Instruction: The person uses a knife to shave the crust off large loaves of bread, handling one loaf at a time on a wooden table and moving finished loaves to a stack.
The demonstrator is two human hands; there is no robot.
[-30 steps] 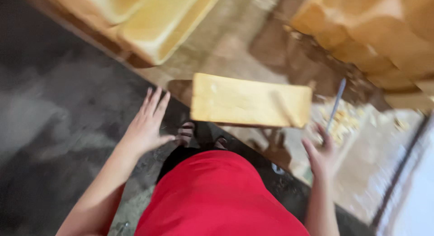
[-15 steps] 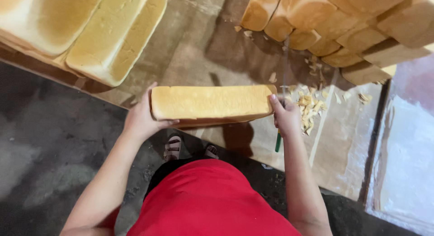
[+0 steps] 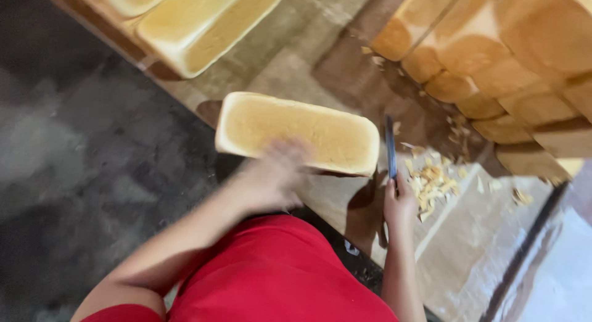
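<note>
A long pale loaf of bread [image 3: 296, 131] lies on its side on the wooden table, its flat face up. My left hand [image 3: 271, 174], blurred by motion, rests on the loaf's near edge. Just right of the loaf's end, my right hand [image 3: 399, 205] grips the handle of a knife [image 3: 390, 146], whose blade points away from me. A red garment fills the bottom of the view.
More loaves [image 3: 203, 20] lie on a board at the top left. A stack of browner loaves [image 3: 512, 63] fills the top right. Bread shavings [image 3: 435, 183] are scattered by my right hand. The dark floor [image 3: 68, 174] lies to the left, a pale sheet [image 3: 555, 279] at the right.
The loaf was held up between both hands; now it lies on the table. My left hand has slid onto its near edge, and my right hand has dropped beside its end with the knife.
</note>
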